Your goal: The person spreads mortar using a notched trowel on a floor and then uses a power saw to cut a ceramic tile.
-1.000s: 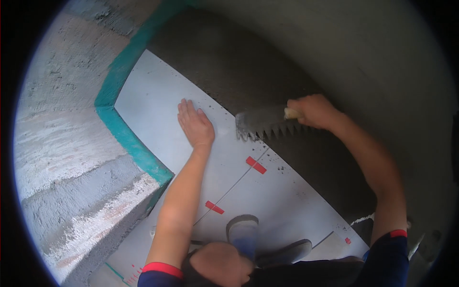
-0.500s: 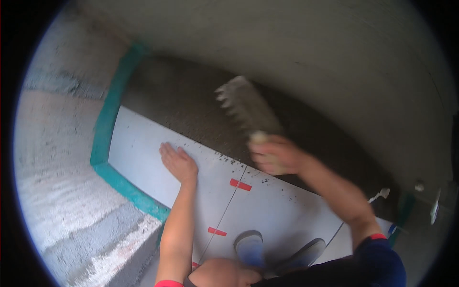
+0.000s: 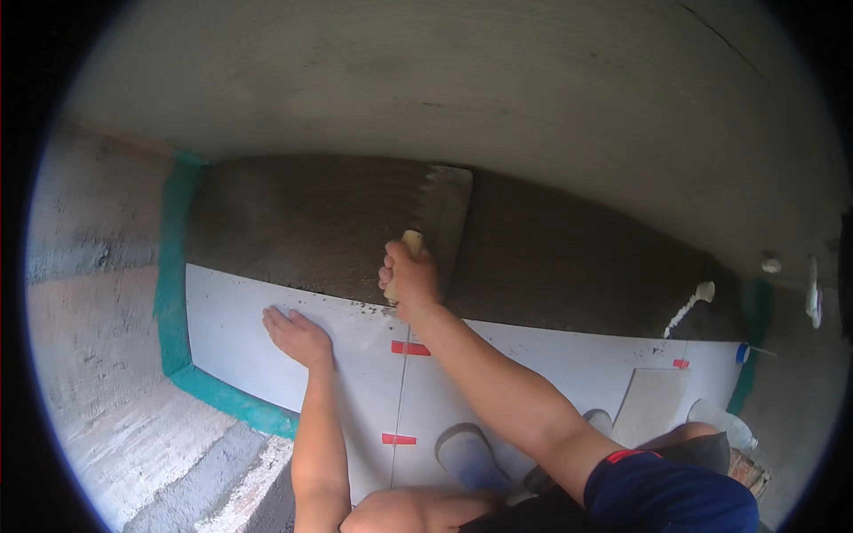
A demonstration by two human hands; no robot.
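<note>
My right hand is closed around the pale handle of a notched trowel. The trowel's wide metal blade lies against a dark, wet layer of mortar, its toothed edge toward the left. Fingers stretched, my left hand rests flat on a large white tile below the mortar's edge, holding nothing. Dark crumbs of mortar are scattered along the tile's upper edge near the trowel handle. A red strip and another red strip cross the joint between two tiles.
Teal coating borders the tiles by the rough wall at left. My shoe stands on the tiles. At right are a light rectangular board, a clear plastic bottle and a whitish strip on the mortar.
The trowel has swung from an angled, blurred position to a nearly upright one against the mortar, my right hand moving left. My left hand stays flat on the tile. The view has turned.
</note>
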